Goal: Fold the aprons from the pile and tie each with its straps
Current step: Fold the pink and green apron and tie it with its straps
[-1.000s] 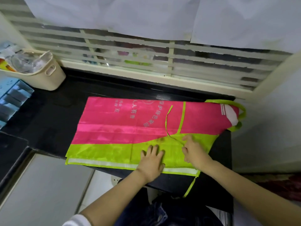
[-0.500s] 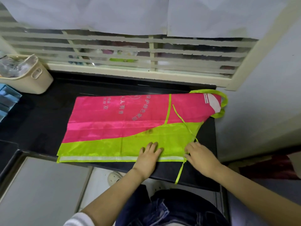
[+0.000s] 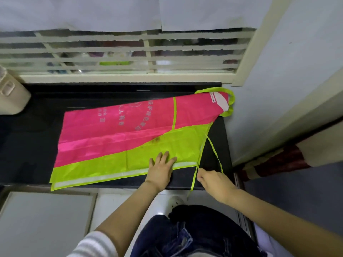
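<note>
Black countertop (image 3: 27, 145) under the window (image 3: 111, 52) holds your apron (image 3: 130, 127), lying flat, long axis left to right, neck loop (image 3: 232, 98) pointing right toward the wall (image 3: 259, 108). It's pink on the far side and lime green nearer you, with white print. Your left hand (image 3: 161, 169) presses flat on it; your right hand (image 3: 213, 180) pinches a lime strap (image 3: 215, 153).

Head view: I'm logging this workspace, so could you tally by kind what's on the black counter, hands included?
Aprons: 1, the pink and green apron
Hands: 2, the left hand flat on the apron, the right hand pinching a green strap
Baskets: 1, the beige basket at the left edge
Total: 4
</note>
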The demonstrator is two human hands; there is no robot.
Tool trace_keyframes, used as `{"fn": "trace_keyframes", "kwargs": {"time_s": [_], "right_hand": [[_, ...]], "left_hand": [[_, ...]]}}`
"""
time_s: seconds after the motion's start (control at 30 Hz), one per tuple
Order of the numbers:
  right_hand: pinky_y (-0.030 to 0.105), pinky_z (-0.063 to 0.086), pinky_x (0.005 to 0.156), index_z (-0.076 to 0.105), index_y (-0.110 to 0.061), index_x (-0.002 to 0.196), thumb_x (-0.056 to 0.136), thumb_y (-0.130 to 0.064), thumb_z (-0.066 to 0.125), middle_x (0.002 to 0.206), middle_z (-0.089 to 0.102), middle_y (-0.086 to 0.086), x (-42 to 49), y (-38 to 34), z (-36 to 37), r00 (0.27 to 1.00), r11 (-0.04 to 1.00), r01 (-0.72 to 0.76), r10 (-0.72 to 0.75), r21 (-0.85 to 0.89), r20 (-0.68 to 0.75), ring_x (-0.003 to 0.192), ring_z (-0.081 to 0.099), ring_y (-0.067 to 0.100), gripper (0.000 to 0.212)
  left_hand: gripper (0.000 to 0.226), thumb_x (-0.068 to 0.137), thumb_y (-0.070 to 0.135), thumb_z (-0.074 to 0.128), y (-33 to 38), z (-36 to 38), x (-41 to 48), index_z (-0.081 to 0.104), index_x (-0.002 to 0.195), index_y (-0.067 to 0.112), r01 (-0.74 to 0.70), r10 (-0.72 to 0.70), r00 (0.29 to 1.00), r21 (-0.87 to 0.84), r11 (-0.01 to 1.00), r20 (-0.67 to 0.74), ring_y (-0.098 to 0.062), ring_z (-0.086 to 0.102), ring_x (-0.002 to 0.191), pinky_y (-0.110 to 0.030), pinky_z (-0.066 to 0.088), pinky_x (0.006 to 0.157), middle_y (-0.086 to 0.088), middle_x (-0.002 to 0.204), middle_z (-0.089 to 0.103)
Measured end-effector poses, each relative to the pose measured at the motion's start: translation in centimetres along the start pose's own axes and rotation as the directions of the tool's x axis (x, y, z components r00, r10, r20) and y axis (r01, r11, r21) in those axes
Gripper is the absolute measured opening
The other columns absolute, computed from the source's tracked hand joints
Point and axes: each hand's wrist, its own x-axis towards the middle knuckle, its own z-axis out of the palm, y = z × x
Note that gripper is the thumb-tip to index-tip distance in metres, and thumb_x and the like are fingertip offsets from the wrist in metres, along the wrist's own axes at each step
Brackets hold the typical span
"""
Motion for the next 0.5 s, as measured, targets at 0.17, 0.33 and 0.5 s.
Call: {"fn": "trace_keyframes", "kwargs": {"time_s": [0.17, 0.33, 0.5], "right_hand": [[0.033, 0.031, 0.059, 0.034, -0.016, 0.135, 0.103, -0.026, 0.029, 0.109, 0.066, 0.011, -3.2, -3.2, 2.1, 0.998, 0.996, -0.063, 0.065, -0.058, 0.021, 0.098, 0.062, 0.034, 0.034], [0.035, 0.040, 0.086, 0.029, -0.020, 0.143, 0.101, -0.029, 0.036, 0.135, 0.049, 0.010, -5.0, -3.9, 4.6, 0.984, 0.995, -0.039, 0.024, 0.086, 0.175, 0.119, 0.050, 0.031, 0.043], [0.034, 0.042, 0.093, 0.040, -0.018, 0.138, 0.099, -0.024, 0.041, 0.139, 0.032, 0.008, -4.3, -3.9, 4.6, 0.996, 0.990, -0.088, 0.087, 0.114, 0.018, 0.123, 0.041, 0.026, 0.039]], "left_hand": [[0.049, 0.102, 0.023, 0.032, -1.0, -1.0, -0.3, 0.019, 0.149, 0.028, -0.069, 0.069, 0.995, 0.003, 0.998, 0.077, -0.029, 0.004, 0.145, -0.053, 0.016, 0.114, -0.005, 0.158, 0.005], [0.051, 0.101, 0.020, 0.034, -2.1, -1.8, -0.5, 0.019, 0.149, 0.028, -0.056, 0.055, 0.994, 0.016, 0.998, 0.091, -0.032, 0.009, 0.143, -0.051, 0.025, 0.108, -0.007, 0.158, 0.006], [0.057, 0.095, 0.013, 0.045, -3.1, -2.0, -1.5, 0.023, 0.147, 0.021, -0.046, 0.041, 0.997, -0.082, 0.996, -0.058, -0.033, 0.028, 0.132, -0.044, 0.035, 0.098, -0.013, 0.148, 0.019]]}}
